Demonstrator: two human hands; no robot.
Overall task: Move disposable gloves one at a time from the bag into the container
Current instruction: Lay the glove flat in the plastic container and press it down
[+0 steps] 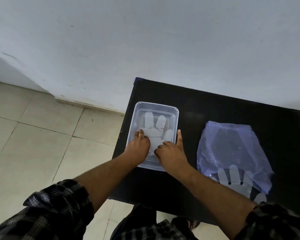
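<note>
Both the left hand [140, 142] and right hand [170, 151] press flat, gripping nothing, on the clear glove [154, 132] inside the plastic container [176, 118], so lifting away could drag that clingy film back out toward the blue bag [232, 149] at right.

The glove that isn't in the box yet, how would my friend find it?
Start at the black table and look to its right side, where a crumpled bluish plastic bag lies. At the bag's near edge a see-through glove pokes out, fingers pointing away from the person. Unlike the glove in the clear container, no hand touches it.
</note>
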